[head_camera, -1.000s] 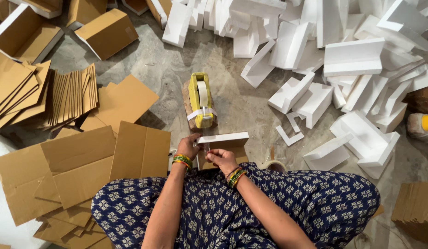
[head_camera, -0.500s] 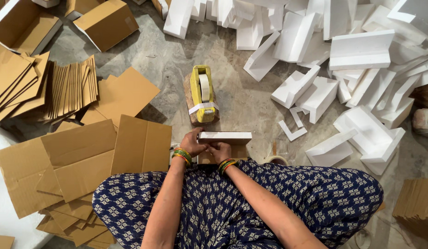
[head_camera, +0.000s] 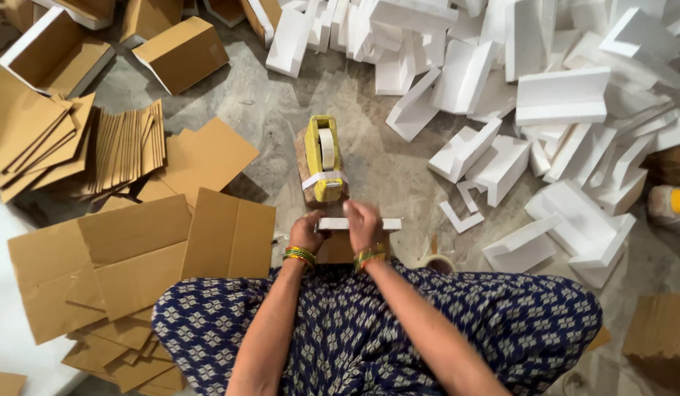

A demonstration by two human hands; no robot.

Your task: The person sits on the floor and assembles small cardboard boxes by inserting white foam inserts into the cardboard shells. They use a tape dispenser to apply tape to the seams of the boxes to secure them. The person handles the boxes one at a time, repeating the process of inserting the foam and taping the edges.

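Foam strip: a white foam strip [head_camera: 358,224] lies across the top of a small brown box [head_camera: 335,248], just in front of the yellow tape dispenser [head_camera: 324,158].
Left hand: your left hand [head_camera: 306,233] grips the strip's left end, fingers curled on it.
Right hand: your right hand [head_camera: 361,221] presses down on its middle, fingers together.
Step in hand: seating the strip on the box, as it looks.
Next move: likely calls for tape from the dispenser, one hand holding the strip square.
Packages: flat brown cardboard sheets [head_camera: 138,249] left of the dispenser; white foam corner pieces [head_camera: 560,95] heaped right of it; open cartons [head_camera: 180,53] beyond it, to the left.
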